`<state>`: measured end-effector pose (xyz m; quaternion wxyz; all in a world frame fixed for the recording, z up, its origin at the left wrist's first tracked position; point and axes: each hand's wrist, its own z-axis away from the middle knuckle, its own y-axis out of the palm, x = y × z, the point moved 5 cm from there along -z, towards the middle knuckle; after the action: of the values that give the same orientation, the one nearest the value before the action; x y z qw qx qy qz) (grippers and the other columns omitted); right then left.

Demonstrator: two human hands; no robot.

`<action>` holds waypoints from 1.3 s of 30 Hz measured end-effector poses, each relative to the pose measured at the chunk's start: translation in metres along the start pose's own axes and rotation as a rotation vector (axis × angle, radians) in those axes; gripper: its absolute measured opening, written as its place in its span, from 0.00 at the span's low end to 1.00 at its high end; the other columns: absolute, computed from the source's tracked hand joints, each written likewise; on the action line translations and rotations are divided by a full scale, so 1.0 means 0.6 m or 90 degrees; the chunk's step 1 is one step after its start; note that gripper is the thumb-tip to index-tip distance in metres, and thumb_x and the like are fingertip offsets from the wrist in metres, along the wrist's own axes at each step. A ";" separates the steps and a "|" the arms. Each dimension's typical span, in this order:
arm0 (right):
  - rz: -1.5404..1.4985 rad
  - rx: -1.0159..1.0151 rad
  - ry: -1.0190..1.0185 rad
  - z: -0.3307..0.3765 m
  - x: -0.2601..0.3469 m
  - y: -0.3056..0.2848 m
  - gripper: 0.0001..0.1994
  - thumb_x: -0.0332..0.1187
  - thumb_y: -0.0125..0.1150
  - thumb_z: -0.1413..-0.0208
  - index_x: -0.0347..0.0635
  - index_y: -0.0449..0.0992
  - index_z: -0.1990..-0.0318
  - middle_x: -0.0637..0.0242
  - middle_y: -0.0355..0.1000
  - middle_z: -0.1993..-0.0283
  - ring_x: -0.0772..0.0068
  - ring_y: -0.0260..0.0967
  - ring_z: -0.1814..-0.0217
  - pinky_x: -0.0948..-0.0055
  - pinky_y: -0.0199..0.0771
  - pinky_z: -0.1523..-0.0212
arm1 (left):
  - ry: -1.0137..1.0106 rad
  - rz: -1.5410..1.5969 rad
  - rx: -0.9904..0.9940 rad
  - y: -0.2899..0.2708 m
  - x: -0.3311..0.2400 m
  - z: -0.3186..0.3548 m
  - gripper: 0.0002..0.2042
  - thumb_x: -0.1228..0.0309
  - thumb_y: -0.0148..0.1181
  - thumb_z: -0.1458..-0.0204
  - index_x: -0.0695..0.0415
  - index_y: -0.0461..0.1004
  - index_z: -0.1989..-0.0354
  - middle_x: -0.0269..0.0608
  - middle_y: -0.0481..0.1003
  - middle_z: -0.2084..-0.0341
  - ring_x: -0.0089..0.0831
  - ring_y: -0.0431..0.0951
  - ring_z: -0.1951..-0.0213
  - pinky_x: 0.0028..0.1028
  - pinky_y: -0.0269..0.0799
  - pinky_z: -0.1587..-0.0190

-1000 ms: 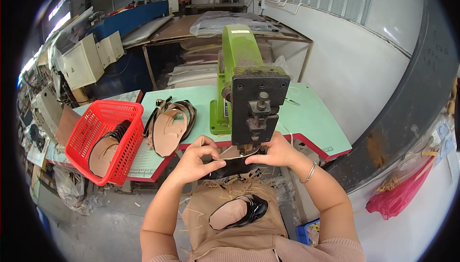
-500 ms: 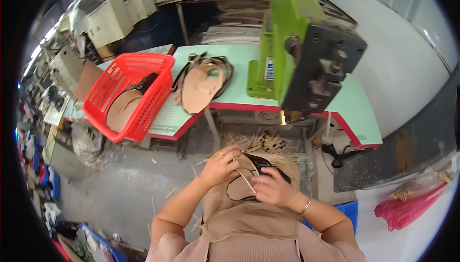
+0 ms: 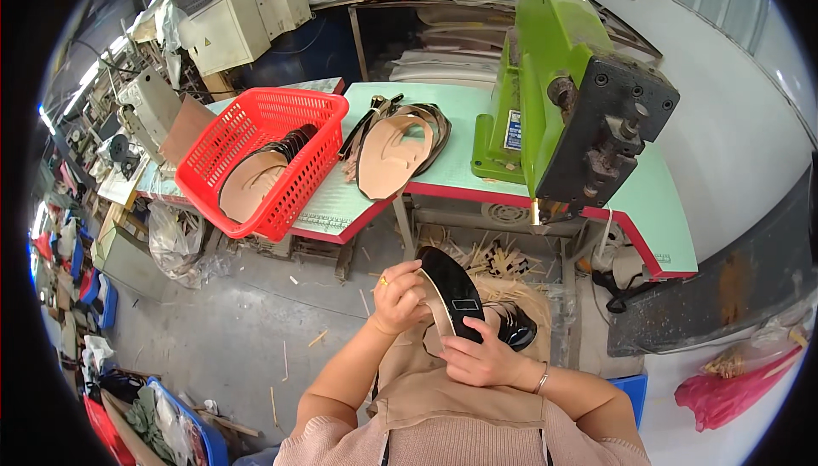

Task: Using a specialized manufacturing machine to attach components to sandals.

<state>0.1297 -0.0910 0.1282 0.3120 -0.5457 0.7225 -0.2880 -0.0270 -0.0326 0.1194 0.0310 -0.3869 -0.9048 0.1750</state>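
The left hand grips the pale-lined edge of a black shoe piece between thumb and curled fingers, while the right hand is closed around its near end, the thumb lying on the glossy outer face just below a small rectangular outline. The piece is held over the person's lap, near side of the table and well apart from the green machine on the right; no shoe piece shows at that machine's tool. Beyond the right hand, a second black shoe piece rests on the apron. To the left, the red basket holds several pale and black pieces, and between basket and machine lies a pile of pale soles and black straps. The work seems partway through: one piece is in hand, one lies on the lap, and others sit in two groups. Which of these are finished and which are left cannot be told. Cut strips litter the floor under the table, suggesting that a good deal of trimming is already done.
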 end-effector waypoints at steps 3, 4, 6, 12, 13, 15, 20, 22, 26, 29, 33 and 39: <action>-0.002 0.007 -0.007 -0.002 0.002 0.003 0.07 0.34 0.55 0.57 0.49 0.64 0.81 0.73 0.65 0.69 0.73 0.64 0.50 0.52 0.61 0.45 | -0.022 0.046 -0.014 0.000 0.004 -0.001 0.15 0.72 0.63 0.75 0.57 0.64 0.77 0.40 0.67 0.70 0.45 0.75 0.62 0.34 0.71 0.67; -0.013 0.009 -0.013 -0.005 0.002 0.004 0.07 0.34 0.55 0.57 0.50 0.64 0.80 0.73 0.65 0.70 0.74 0.63 0.50 0.52 0.61 0.45 | -0.020 0.047 -0.013 0.001 0.004 -0.001 0.15 0.72 0.63 0.75 0.57 0.64 0.77 0.40 0.67 0.70 0.45 0.75 0.62 0.34 0.71 0.67; -0.025 0.009 -0.017 -0.012 0.005 0.007 0.07 0.34 0.54 0.56 0.50 0.64 0.80 0.73 0.65 0.70 0.74 0.63 0.50 0.52 0.60 0.45 | -0.061 0.075 -0.051 -0.002 0.011 0.006 0.17 0.68 0.66 0.72 0.57 0.64 0.75 0.41 0.67 0.69 0.46 0.75 0.62 0.35 0.71 0.65; -0.092 -0.042 -0.012 -0.023 -0.002 0.008 0.07 0.33 0.59 0.56 0.50 0.66 0.79 0.72 0.65 0.70 0.73 0.65 0.53 0.54 0.60 0.46 | -0.054 0.102 -0.019 -0.004 0.024 0.017 0.21 0.67 0.69 0.72 0.57 0.66 0.68 0.44 0.66 0.64 0.47 0.73 0.57 0.36 0.71 0.61; -0.167 -0.095 0.105 -0.028 -0.021 0.006 0.09 0.32 0.63 0.57 0.49 0.67 0.79 0.72 0.66 0.70 0.71 0.66 0.54 0.56 0.61 0.47 | -0.054 0.074 0.025 -0.002 0.029 0.025 0.24 0.65 0.70 0.71 0.57 0.66 0.65 0.45 0.66 0.63 0.47 0.73 0.56 0.37 0.71 0.60; -0.352 -0.178 0.336 -0.025 -0.076 -0.001 0.13 0.30 0.70 0.62 0.45 0.67 0.79 0.69 0.68 0.72 0.65 0.68 0.59 0.63 0.67 0.53 | -0.064 0.072 0.145 -0.006 0.030 0.032 0.36 0.55 0.74 0.75 0.55 0.66 0.54 0.46 0.65 0.57 0.50 0.70 0.53 0.39 0.70 0.55; -1.079 -0.460 0.966 0.088 -0.189 0.113 0.08 0.34 0.59 0.46 0.43 0.69 0.72 0.71 0.69 0.71 0.76 0.67 0.69 0.78 0.67 0.65 | -0.131 0.080 0.450 0.000 0.003 0.058 0.24 0.64 0.66 0.60 0.52 0.69 0.51 0.39 0.70 0.52 0.38 0.71 0.51 0.34 0.70 0.53; -1.191 -0.418 1.025 0.055 -0.180 0.096 0.09 0.39 0.57 0.44 0.44 0.69 0.62 0.69 0.69 0.63 0.75 0.66 0.61 0.75 0.68 0.61 | -0.258 0.107 0.350 -0.006 0.045 0.103 0.17 0.78 0.57 0.57 0.52 0.73 0.56 0.40 0.75 0.59 0.40 0.75 0.57 0.33 0.72 0.56; -0.564 -0.164 0.730 0.104 -0.171 0.130 0.18 0.43 0.59 0.49 0.41 0.67 0.57 0.65 0.66 0.54 0.67 0.65 0.52 0.64 0.67 0.55 | -0.584 0.157 0.055 -0.024 0.180 0.022 0.14 0.80 0.54 0.55 0.61 0.75 0.58 0.43 0.77 0.63 0.29 0.77 0.60 0.25 0.70 0.55; -0.331 0.358 0.335 0.138 -0.086 0.198 0.23 0.44 0.64 0.58 0.39 0.68 0.58 0.58 0.67 0.55 0.57 0.66 0.52 0.60 0.68 0.55 | -0.797 0.270 -0.062 0.000 0.293 0.006 0.14 0.75 0.58 0.54 0.66 0.72 0.57 0.44 0.77 0.65 0.28 0.77 0.65 0.27 0.71 0.60; -0.295 0.594 0.367 0.205 -0.049 0.252 0.20 0.45 0.55 0.49 0.42 0.71 0.54 0.56 0.68 0.52 0.53 0.68 0.54 0.61 0.70 0.57 | -0.890 0.483 -0.144 0.079 0.399 0.025 0.18 0.80 0.59 0.56 0.65 0.69 0.53 0.46 0.75 0.62 0.32 0.77 0.64 0.28 0.72 0.61; -0.352 0.519 0.413 0.220 -0.045 0.252 0.16 0.45 0.49 0.45 0.44 0.75 0.59 0.56 0.73 0.62 0.54 0.71 0.61 0.60 0.71 0.62 | -0.811 0.222 -0.293 0.094 0.406 0.041 0.26 0.77 0.64 0.60 0.68 0.61 0.51 0.51 0.72 0.61 0.36 0.75 0.60 0.29 0.70 0.57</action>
<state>0.1442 -0.0389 -0.0668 0.1730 -0.4335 0.4429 -0.7655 -0.1630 0.1692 0.0579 -0.6167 -0.3451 -0.6857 0.1744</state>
